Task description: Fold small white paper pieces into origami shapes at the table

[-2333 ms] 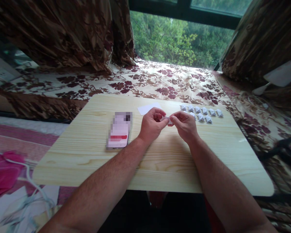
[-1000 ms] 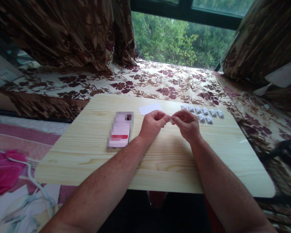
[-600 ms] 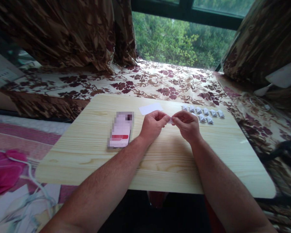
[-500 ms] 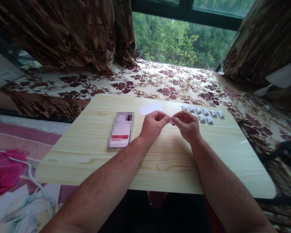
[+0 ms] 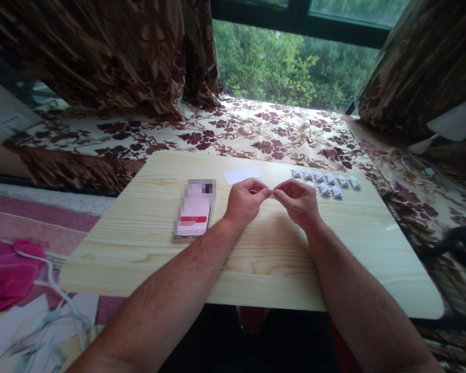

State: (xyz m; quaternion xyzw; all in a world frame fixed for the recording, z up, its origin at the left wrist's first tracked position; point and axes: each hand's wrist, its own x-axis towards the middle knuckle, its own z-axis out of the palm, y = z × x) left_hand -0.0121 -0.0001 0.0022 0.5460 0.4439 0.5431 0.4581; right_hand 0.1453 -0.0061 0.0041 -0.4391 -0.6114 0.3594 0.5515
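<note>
Scene lit dimly by daylight through the window (image 5: 267, 65) beyond the fingers (image 5: 264, 193); sill cloth (image 5: 252, 109) past them nearly washed out, curtain (image 5: 112, 57) to their far left sunk in shade. Soft shadow cast on tabletop (image 5: 281, 230) just nearer than the fingers, small glare well right. White piece (image 5: 272, 195) between fingertips blurred; phone (image 5: 194, 207) left of them pixelated; frame edges stretched.

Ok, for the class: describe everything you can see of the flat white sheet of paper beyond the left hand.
The white sheet of paper is a thin-looking rectangle with straight edges and no visible print or folds. It lies flat near the far edge of the pale wood-grain table, slanted to that edge, left of the folded white paper shapes. The left hand overlaps its near side in view; contact can't be told, nor whether it is a single sheet.
</note>
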